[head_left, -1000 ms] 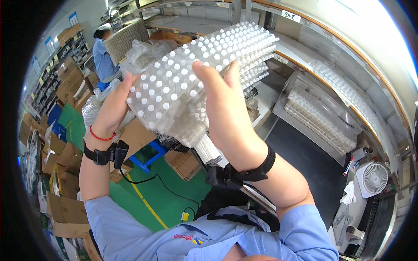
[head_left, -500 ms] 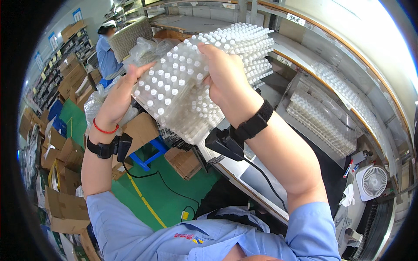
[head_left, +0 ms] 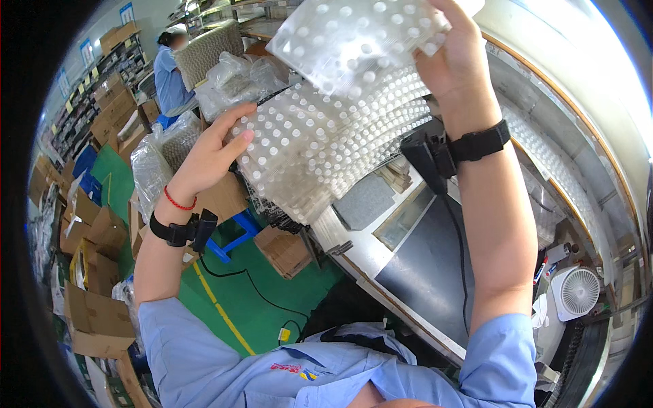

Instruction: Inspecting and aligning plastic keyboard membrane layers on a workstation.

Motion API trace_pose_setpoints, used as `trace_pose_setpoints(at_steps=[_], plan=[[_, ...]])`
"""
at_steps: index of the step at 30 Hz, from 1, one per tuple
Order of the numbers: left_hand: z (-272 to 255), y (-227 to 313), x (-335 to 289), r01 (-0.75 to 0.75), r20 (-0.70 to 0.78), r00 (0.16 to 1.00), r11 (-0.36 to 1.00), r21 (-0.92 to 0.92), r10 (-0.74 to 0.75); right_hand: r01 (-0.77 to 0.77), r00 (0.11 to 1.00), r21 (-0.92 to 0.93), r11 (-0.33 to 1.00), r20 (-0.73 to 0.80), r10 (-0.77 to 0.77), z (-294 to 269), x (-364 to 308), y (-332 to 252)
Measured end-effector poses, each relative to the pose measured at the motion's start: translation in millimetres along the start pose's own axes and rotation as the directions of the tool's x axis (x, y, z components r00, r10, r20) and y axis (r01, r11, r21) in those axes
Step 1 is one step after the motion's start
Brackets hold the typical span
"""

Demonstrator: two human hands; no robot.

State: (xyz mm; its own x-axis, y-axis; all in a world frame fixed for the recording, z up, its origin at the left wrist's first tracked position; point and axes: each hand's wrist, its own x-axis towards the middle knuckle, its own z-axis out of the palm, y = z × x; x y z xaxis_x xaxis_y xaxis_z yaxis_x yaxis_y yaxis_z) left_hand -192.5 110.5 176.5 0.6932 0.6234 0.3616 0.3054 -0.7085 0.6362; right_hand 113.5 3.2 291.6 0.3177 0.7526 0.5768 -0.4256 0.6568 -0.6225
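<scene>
My right hand [head_left: 457,68] is raised at the upper right and grips the right edge of a clear plastic tray [head_left: 354,44] with rows of white round bumps. That tray is tilted and catches the light. Below it lies a thick stack of similar trays [head_left: 292,146], fanned a little at its right side. My left hand [head_left: 209,153] is on the stack's left edge, thumb on the near side and index finger along the far corner; its other fingers are partly hidden. Both wrists wear black straps with small black devices.
A worktable [head_left: 425,272] with a dark mat runs along the right, below shelves holding more trays. A white fan [head_left: 575,292] stands at far right. Clear plastic bags [head_left: 235,76] lie beyond the stack. Cardboard boxes [head_left: 98,319] line the left; another person [head_left: 170,75] sits at the far left.
My right hand has moved up and to the right, lifting one tray off the top of the stack. My left hand has shifted slightly right and down, still at the stack's edge.
</scene>
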Motion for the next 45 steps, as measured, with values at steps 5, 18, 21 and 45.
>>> trace_pose_setpoints(at_steps=[5,18,21,45], plan=[[-3,-3,1,-0.015,-0.110,0.994,1.000,-0.008,0.014,0.023,0.999,0.002,1.000,0.042,-0.023,-1,10,-14],[-9,70,40,-0.192,-0.114,0.981,0.668,-0.719,0.159,-0.037,0.974,0.038,0.999,0.226,0.027,29,-1,13],[-9,76,49,-0.187,-0.085,0.977,0.599,-0.779,0.194,-0.156,0.946,0.017,0.988,0.289,0.145,37,-7,10],[-52,26,10,-0.039,-0.123,0.985,0.545,-0.838,-0.118,0.179,0.942,-0.374,0.910,-0.203,-0.269,-30,13,-11]])
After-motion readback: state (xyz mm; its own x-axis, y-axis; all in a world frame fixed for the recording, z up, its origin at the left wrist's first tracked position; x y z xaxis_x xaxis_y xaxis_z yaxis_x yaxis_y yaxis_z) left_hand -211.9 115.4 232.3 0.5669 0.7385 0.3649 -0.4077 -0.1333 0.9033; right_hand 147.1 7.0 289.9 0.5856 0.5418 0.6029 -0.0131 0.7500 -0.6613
